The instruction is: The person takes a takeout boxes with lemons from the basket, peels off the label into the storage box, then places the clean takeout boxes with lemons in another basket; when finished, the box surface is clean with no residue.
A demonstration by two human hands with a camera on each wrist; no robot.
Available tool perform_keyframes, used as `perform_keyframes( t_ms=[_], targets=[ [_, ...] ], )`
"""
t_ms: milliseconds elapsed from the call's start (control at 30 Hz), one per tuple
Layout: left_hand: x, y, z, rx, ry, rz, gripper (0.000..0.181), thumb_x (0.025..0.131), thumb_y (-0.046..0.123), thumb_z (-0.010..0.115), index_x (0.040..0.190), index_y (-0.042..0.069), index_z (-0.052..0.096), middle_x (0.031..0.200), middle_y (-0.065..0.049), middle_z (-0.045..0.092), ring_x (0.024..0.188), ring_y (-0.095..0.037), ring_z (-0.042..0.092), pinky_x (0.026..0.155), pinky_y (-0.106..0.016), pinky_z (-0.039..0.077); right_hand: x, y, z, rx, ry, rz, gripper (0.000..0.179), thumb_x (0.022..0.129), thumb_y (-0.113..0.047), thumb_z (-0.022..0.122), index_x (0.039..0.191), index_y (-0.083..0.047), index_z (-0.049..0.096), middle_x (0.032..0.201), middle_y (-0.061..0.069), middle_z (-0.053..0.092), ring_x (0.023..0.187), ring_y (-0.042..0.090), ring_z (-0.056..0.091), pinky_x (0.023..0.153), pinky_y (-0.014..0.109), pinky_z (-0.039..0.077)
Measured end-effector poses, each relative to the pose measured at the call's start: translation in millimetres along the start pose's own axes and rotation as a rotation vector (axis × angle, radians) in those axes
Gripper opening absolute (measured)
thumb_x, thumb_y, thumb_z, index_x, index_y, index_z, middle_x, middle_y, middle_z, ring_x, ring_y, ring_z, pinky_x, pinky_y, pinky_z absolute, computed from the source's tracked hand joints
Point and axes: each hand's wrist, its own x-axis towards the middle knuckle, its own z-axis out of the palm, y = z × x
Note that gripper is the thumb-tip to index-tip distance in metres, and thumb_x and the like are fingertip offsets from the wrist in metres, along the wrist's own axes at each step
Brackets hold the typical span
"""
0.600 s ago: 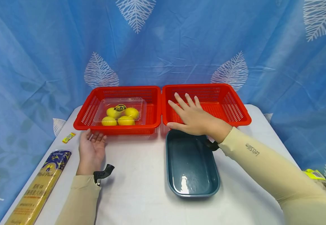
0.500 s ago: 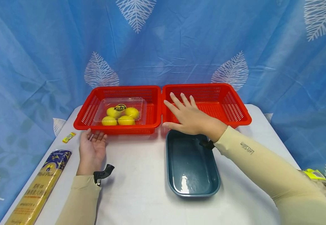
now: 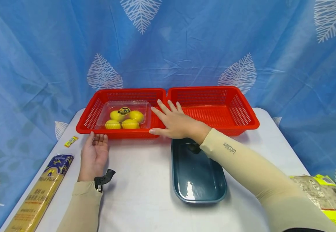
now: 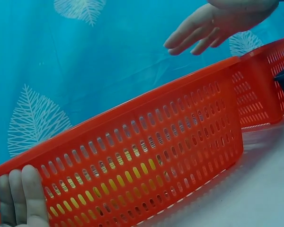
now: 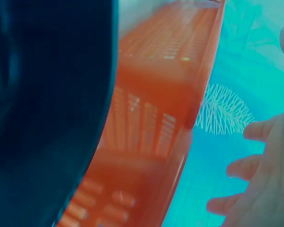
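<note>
The right hand (image 3: pixel 176 124) has moved toward nine o'clock, fingers spread and holding nothing above the eleven-o'clock basket's (image 3: pixel 133 133) inner edge. The left hand (image 3: pixel 94 156) is relaxed, fingers at this basket's front. Inside lies the fruit box (image 3: pixel 124 118); I would descend gently, without bumping the basket.
</note>
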Motion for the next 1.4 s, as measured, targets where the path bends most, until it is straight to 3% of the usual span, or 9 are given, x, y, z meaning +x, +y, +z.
perform_keyframes(
  t_ms=[267, 667, 1000, 1267, 1400],
  targets=[
    [0.7, 0.0, -2.9, -0.058, -0.057, -0.022, 0.045, 0.100, 0.018, 0.072, 0.141, 0.015, 0.051, 0.123, -0.004, 0.055, 0.117, -0.017, 0.057, 0.098, -0.030, 0.054, 20.3, -15, 3, 0.028, -0.005, -0.014, 0.099, 0.097, -0.078, 0.045, 0.171, -0.021, 0.011, 0.175, 0.011, 0.001, 0.156, 0.047, 0.003, 0.122, 0.062, -0.004],
    [1.2, 0.4, -6.9, -0.103, -0.081, -0.035, 0.044, 0.100, 0.017, 0.071, 0.140, 0.016, 0.051, 0.121, -0.004, 0.055, 0.119, -0.017, 0.056, 0.100, -0.030, 0.053, 49.3, -35, 15, 0.222, 0.006, -0.053, 0.099, 0.098, -0.077, 0.046, 0.171, -0.019, 0.012, 0.176, 0.010, 0.003, 0.159, 0.037, 0.006, 0.125, 0.052, 0.000],
    [5.3, -0.1, -8.9, -0.112, -0.100, -0.038, 0.042, 0.100, 0.016, 0.071, 0.137, 0.014, 0.051, 0.117, -0.006, 0.056, 0.113, -0.019, 0.058, 0.100, -0.031, 0.053, 66.4, -41, 28, 0.350, 0.022, 0.044, 0.100, 0.097, -0.076, 0.048, 0.171, -0.019, 0.012, 0.175, 0.013, 0.001, 0.157, 0.043, 0.004, 0.123, 0.060, 0.012],
    [6.2, -2.7, -9.9, -0.084, -0.101, -0.014, 0.038, 0.100, 0.017, 0.071, 0.134, 0.012, 0.053, 0.114, -0.007, 0.057, 0.111, -0.020, 0.059, 0.099, -0.031, 0.054, 78.1, -42, 35, 0.440, 0.065, 0.124, 0.099, 0.097, -0.072, 0.055, 0.171, -0.024, 0.010, 0.175, 0.014, 0.000, 0.156, 0.044, 0.006, 0.113, 0.069, 0.033],
    [6.3, -3.8, -9.7, -0.080, -0.111, -0.013, 0.039, 0.101, 0.018, 0.070, 0.136, 0.013, 0.052, 0.115, -0.007, 0.057, 0.113, -0.020, 0.058, 0.100, -0.031, 0.053, 83.2, -42, 34, 0.493, 0.101, 0.158, 0.097, 0.098, -0.070, 0.055, 0.171, -0.022, 0.012, 0.174, 0.018, 0.003, 0.156, 0.046, 0.011, 0.114, 0.070, 0.030]
  ],
)
